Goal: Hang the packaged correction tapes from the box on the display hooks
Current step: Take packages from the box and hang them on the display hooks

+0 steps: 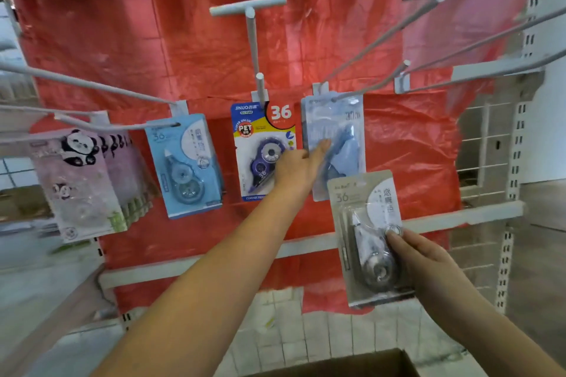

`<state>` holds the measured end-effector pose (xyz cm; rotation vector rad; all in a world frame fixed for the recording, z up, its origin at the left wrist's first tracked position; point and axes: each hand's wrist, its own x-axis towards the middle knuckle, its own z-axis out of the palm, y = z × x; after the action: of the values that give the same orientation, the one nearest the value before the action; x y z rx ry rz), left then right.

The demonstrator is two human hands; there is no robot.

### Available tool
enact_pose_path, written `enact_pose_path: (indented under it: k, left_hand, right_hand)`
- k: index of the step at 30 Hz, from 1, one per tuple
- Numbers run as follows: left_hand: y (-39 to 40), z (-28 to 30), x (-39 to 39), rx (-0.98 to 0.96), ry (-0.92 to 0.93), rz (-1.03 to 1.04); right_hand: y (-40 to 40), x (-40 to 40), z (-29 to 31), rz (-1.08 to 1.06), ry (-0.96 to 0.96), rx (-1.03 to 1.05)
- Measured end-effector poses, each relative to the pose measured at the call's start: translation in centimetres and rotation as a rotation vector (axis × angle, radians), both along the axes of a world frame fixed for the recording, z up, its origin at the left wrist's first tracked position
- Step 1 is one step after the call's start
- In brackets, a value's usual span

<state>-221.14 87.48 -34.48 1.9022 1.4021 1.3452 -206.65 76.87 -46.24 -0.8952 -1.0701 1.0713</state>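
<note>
Grey correction tape pack [369, 236] in right hand [419, 263]

A white wire display rack [487, 144] backed with red plastic sheeting [407, 138] carries white hooks [262, 86]. From left to right hang pink panda packs [82, 180], a light blue correction tape pack [186, 165], a blue-and-red "36" pack [260, 131] and a pale blue pack [340, 128].
</note>
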Motion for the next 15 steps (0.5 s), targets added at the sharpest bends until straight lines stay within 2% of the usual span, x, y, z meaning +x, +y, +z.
enact_pose_path:
  k: [2,6,9,13,15]
  left_hand:
    - [0.2,-0.2,-0.7,-0.057,0.042,0.004]
    - [0.8,-1.7,-3.3,-0.276,-0.014,-0.064]
    - [0.2,-2.2,-5.4,-0.379,0.207,-0.073]
    - [-3.1,-1.3,-7.3,-0.42,0.66,-0.056]
    - [-5.5,-0.7,-7.9,-0.467,0.828,-0.007]
  right_hand:
    - [0.7,-0.9,0.7,0.053,-0.007,-0.032]
    - [1.2,-2.7,2.2,0.128,0.062,-0.12]
    - [0.6,-4.1,3.3,0.124,0.127,-0.211]
    - [-1.7,-5.8,5.3,0.088,0.154,-0.301]
    - [-3.7,-6.7,6.4,0.084,0.135,-0.364]
